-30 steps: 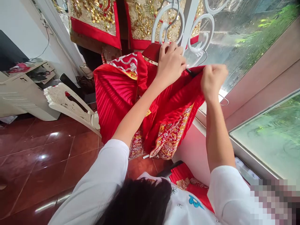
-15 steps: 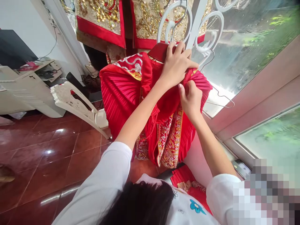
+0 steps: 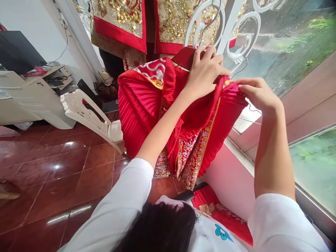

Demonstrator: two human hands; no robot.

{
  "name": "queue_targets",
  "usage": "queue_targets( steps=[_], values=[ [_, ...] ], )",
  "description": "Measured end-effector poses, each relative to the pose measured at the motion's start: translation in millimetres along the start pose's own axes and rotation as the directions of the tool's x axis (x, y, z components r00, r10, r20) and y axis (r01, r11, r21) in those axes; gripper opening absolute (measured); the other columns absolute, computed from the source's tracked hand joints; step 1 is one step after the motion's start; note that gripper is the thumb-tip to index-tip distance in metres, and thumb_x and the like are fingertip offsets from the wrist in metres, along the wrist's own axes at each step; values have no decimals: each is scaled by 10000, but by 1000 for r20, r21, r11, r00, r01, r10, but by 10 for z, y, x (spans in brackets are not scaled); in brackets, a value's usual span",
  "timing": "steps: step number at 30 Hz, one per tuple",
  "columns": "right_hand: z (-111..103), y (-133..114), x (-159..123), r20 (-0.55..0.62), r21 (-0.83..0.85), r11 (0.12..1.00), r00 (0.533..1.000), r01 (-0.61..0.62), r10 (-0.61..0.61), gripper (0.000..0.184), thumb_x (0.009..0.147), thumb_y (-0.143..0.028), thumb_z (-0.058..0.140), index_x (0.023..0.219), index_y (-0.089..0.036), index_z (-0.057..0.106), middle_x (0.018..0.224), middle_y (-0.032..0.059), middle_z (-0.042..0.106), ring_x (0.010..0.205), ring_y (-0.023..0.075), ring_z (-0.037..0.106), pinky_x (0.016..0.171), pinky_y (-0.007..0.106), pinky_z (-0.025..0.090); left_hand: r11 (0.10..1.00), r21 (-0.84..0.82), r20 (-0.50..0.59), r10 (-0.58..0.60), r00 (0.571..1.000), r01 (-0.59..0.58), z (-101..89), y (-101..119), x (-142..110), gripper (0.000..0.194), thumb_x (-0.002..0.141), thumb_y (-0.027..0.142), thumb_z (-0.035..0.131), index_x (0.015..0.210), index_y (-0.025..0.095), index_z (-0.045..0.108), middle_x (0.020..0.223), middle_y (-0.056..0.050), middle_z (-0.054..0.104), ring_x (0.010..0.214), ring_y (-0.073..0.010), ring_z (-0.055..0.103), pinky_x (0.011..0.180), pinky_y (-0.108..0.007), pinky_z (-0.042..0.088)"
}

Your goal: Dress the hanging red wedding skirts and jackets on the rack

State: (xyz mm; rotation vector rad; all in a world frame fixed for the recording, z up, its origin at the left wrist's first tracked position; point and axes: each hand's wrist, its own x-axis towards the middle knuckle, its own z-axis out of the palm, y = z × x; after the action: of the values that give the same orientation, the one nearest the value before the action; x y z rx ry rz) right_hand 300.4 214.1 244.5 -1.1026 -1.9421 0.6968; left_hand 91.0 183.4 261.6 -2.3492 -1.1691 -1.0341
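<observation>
A red garment (image 3: pixel 141 105) with pleated sides and gold and silver embroidery hangs in front of me on a dark red hanger (image 3: pixel 184 57). The hanger's metal hook (image 3: pixel 207 26) reaches up in front of white scrollwork. My left hand (image 3: pixel 206 71) is closed over the garment's top beside the hanger, with its fingertips partly hidden behind the cloth. At the right shoulder, my right hand (image 3: pixel 258 92) pinches the pleated cloth between thumb and fingers and holds it out to the side. Red ties and embroidered panels (image 3: pixel 194 157) dangle below my left forearm.
White metal scrollwork (image 3: pixel 245 38) stands before the window at right, with another wire hanger (image 3: pixel 245 64) on it. Gold-beaded garments (image 3: pixel 173 26) hang behind. A white chair (image 3: pixel 90 112) and a desk (image 3: pixel 34 98) are at left. Folded red cloth (image 3: pixel 225 215) lies below.
My right hand has moved right, from the garment's inner front edge to the outer pleated shoulder, pulling the cloth outward. My left hand keeps its hold at the top.
</observation>
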Motion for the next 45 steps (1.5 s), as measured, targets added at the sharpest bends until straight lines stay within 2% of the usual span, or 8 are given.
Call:
queue_targets(
  steps=[10, 16, 23, 28, 32, 37, 41, 45],
  values=[
    [668, 166, -906, -259, -721, 691, 944, -47, -206, 550, 780, -192, 406, 1322, -153, 491, 862, 99, 632, 564, 144, 479, 560, 286, 371, 997, -57, 8, -50, 999, 51, 17, 16, -2, 377, 741, 274, 427, 938, 472, 681, 1100, 0, 636, 1262, -334, 316, 1066, -571, 151],
    [675, 224, -768, -559, -525, 848, 723, 71, -406, 399, 818, -232, 374, 1157, -165, 573, 955, 91, 613, 736, 158, 556, 707, 311, 448, 991, 13, 89, -132, 987, 131, -46, 88, -11, 392, 713, 356, 435, 1000, 517, 647, 1075, 31, 656, 1321, -324, 241, 1015, -580, 226],
    [273, 345, -61, -179, -104, 991, 978, 88, -105, 392, 875, -174, 282, 1120, -166, 587, 943, 90, 620, 913, 179, 556, 729, 299, 458, 994, 16, 75, -107, 991, 106, -87, 108, -41, 353, 743, 373, 426, 959, 518, 663, 1020, 21, 660, 1276, -323, 285, 1069, -539, 176],
    [423, 439, 24, -138, 78, 997, 990, 30, -19, 280, 899, -283, 324, 746, -164, 526, 644, 27, 455, 647, 138, 477, 600, 263, 429, 1000, 10, -14, 21, 1000, -21, 2, -38, -29, 307, 796, 343, 452, 940, 451, 701, 997, -22, 629, 1169, -338, 371, 1115, -536, 115],
    [655, 485, 19, -452, 23, 968, 867, 249, -212, 344, 901, -348, 354, 612, -163, 363, 606, -8, 332, 600, 94, 418, 643, 252, 421, 997, 39, -10, 73, 997, -72, 47, -117, -11, 267, 840, 362, 496, 1012, 356, 700, 1014, -39, 602, 1166, -333, 367, 1136, -576, 96],
    [842, 499, -59, -731, -244, 961, 626, 131, -271, 352, 932, -359, 307, 735, -142, 502, 674, 15, 422, 719, 136, 511, 728, 319, 452, 984, 168, -69, -44, 997, 55, -68, -32, -302, 619, 768, 268, 682, 1333, 352, 444, 1405, 11, 403, 1379, -294, 212, 1182, -593, -7],
    [926, 320, -317, -733, -407, 906, 552, 113, -398, 344, 943, -366, 286, 959, -157, 559, 906, 71, 535, 934, 189, 556, 832, 397, 457, 805, 160, -413, -471, 779, 571, -143, -37, -831, 903, 697, 173, 753, 1448, 225, 254, 1506, -102, 218, 1401, -338, 156, 1168, -597, 25],
    [1170, 109, -609, -656, -338, 941, 708, 34, -261, 334, 922, -434, 373, 1056, -165, 519, 925, 81, 561, 831, 174, 564, 783, 364, 467, 748, -30, -558, -563, 610, 663, -93, -104, -1323, 582, 736, 123, 654, 1271, 169, 429, 1315, -129, 404, 1273, -291, 364, 1132, -452, 262]
  ],
)
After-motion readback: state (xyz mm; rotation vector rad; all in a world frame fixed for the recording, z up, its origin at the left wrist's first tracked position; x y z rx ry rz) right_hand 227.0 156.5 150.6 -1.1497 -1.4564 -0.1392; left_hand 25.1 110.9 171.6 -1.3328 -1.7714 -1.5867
